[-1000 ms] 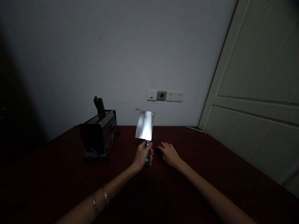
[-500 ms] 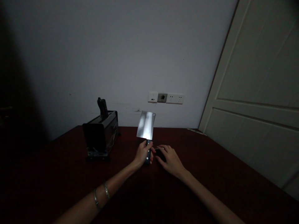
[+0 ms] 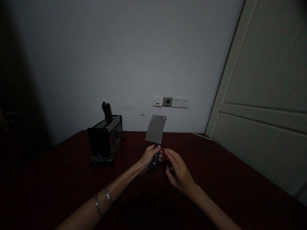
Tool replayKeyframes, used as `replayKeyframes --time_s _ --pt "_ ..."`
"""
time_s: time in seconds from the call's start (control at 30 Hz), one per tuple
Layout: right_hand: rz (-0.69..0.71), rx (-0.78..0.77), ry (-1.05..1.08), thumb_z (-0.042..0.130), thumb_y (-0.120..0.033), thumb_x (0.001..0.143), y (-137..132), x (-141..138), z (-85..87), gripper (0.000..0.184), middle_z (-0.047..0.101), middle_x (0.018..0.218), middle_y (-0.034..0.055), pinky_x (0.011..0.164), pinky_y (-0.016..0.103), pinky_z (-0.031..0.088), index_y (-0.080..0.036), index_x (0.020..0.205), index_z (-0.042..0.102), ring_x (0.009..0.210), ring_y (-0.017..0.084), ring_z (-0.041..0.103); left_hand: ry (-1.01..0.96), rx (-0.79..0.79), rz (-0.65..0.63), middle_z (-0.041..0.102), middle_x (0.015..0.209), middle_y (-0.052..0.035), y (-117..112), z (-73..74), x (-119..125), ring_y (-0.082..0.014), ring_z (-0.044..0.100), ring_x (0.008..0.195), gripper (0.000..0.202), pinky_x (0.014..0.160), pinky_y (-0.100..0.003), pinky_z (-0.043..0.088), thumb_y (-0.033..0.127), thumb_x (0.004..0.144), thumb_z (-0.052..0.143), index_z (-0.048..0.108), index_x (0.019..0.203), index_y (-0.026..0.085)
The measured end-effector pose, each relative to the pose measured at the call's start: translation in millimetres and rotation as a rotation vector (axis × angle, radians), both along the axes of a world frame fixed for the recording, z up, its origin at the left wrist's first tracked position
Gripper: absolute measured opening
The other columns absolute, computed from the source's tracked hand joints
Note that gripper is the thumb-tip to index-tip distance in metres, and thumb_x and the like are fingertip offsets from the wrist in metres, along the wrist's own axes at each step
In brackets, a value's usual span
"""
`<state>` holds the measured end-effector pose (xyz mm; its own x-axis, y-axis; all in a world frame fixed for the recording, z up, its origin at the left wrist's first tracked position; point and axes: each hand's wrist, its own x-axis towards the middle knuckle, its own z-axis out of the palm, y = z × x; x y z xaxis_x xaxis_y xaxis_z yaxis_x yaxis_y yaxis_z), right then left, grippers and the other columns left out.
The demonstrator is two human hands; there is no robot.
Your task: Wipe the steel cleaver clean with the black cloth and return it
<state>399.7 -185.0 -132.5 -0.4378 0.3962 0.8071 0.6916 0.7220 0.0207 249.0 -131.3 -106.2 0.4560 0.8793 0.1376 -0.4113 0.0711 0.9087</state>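
Note:
A meat cleaver [image 3: 156, 129] with a broad steel blade and a black riveted handle is tilted up in front of me. My left hand [image 3: 149, 157] is closed around its handle, the thumb lying along the top. Close beside it on the right, my right hand [image 3: 179, 169] is curled, its fingertips at or touching the left fingers. A small dark thing with a pale edge shows between its thumb and fingers, mostly hidden and too dim to name.
A black and silver knife block [image 3: 105, 140] stands on the dark red table [image 3: 139, 198] at left, black handles [image 3: 107, 111] rising from it. Behind is a wall with sockets [image 3: 181, 102]. A pale panelled door [image 3: 259, 95] stands at right.
The cleaver has shifted slightly right and turned, its blade losing the bright glare. My right hand has tilted up, its fingers now against the left fingers. The view has moved slightly.

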Motion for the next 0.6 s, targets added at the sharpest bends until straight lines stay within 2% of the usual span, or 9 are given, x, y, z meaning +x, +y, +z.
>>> replayKeyframes --time_s 0.2,0.37,0.5,0.6 --pt "-0.003 0.103 -0.134 0.044 -0.006 0.077 -8.3 -9.4 1.4 0.069 0.039 0.135 0.0184 0.097 0.051 0.040 -0.010 0.140 0.016 0.129 0.028 0.029 -0.086 -0.066 0.029 0.055 0.059 0.0015 -5.5 4.9 1.8 -0.0063 0.050 0.052 0.035 0.052 -0.017 0.039 0.038 0.058 0.075 0.054 0.065 0.011" --pt "-0.026 0.145 -0.167 0.044 -0.009 0.079 -7.6 -12.8 -1.7 0.066 0.043 0.132 0.0165 0.098 0.051 0.037 -0.011 0.139 0.018 0.127 0.026 0.032 -0.088 -0.190 0.011 0.057 0.061 -0.0005 -9.6 7.1 2.2 -0.0093 0.053 0.056 0.032 0.057 -0.019 0.040 0.038 0.061 0.073 0.057 0.068 0.011" --pt "-0.051 0.149 -0.180 0.045 -0.010 0.081 -5.0 -12.3 -7.0 0.064 0.047 0.129 0.0153 0.099 0.052 0.035 -0.012 0.140 0.017 0.126 0.025 0.035 -0.066 -0.235 -0.002 0.059 0.064 -0.0025 -9.7 6.9 2.4 -0.0128 0.057 0.062 0.029 0.064 -0.023 0.043 0.039 0.068 0.068 0.057 0.072 0.012" --pt "-0.047 0.153 -0.175 0.045 -0.010 0.082 -2.3 -11.5 -8.5 0.065 0.049 0.128 0.0155 0.099 0.051 0.036 -0.012 0.140 0.016 0.125 0.024 0.036 -0.053 -0.259 0.013 0.059 0.064 -0.0028 -10.7 7.9 2.7 -0.0130 0.058 0.062 0.028 0.063 -0.023 0.043 0.039 0.072 0.065 0.058 0.073 0.012"
